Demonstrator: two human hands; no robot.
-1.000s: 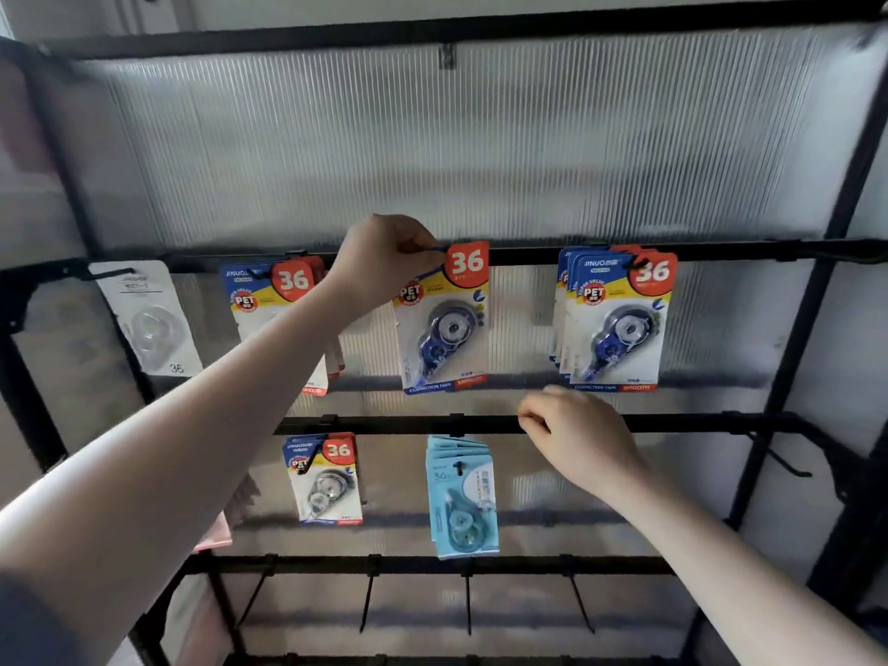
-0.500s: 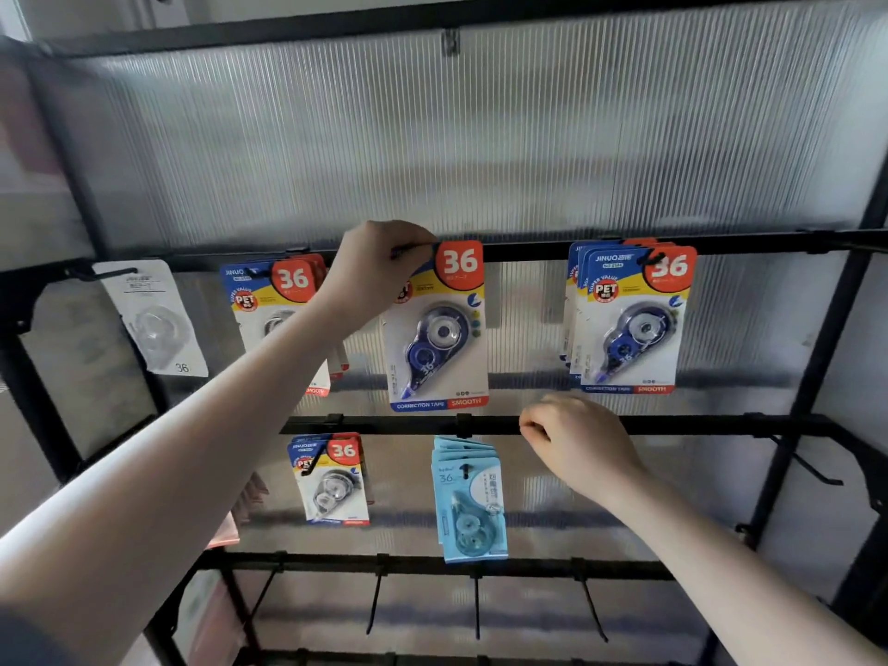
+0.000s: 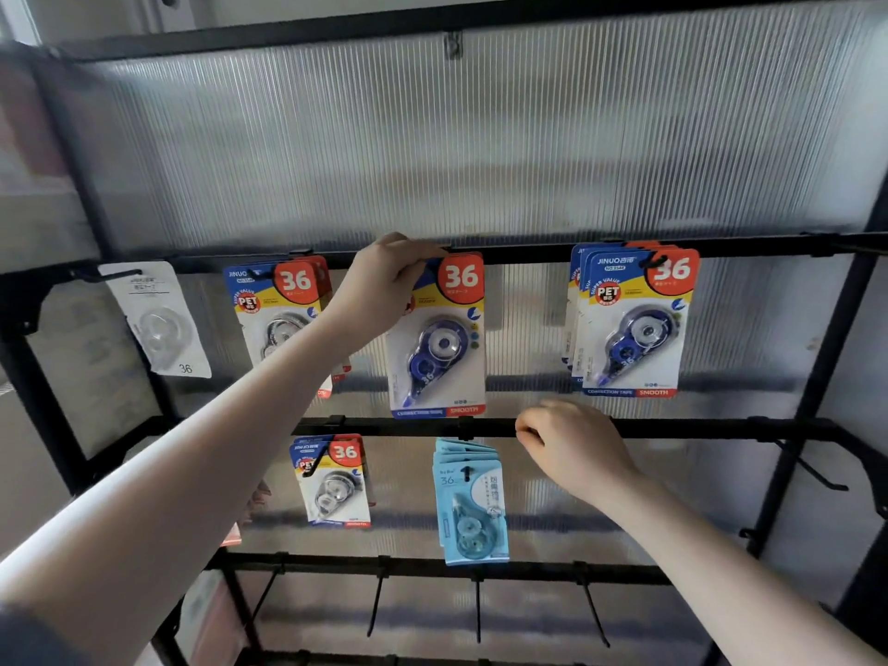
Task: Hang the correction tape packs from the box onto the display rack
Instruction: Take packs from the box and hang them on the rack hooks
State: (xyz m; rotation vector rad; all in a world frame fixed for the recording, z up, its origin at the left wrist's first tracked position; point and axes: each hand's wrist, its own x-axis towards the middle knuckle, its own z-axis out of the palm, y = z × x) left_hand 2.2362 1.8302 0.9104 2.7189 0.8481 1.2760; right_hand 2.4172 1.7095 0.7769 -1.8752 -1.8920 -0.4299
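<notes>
Our left hand [image 3: 384, 286] is up at the top rail [image 3: 528, 254] of the rack [image 3: 817, 377], fingers curled round the upper left corner of a blue pack [image 3: 439, 338] and pinching it there. Our right hand [image 3: 572, 449] sits lower, by the middle rail [image 3: 696, 427], fingers loosely curled with nothing in them that we can see; whether it touches the rail we cannot tell.

We judge the step in hand to be seating this pack on a peg of the top rail. It hangs upright between a stack [image 3: 283, 310] to the left, partly behind our forearm, and a fuller stack [image 3: 634, 324] to the right, well apart from both. Its hang hole and peg are hidden behind our fingers, so it may be on the peg already or only held against it.

Next we need to make sure the hole is on the peg, slide the card back toward the rail, and loosen the pinch slowly so it settles straight. After that the hand is free to go to the box, which is out of view.
</notes>
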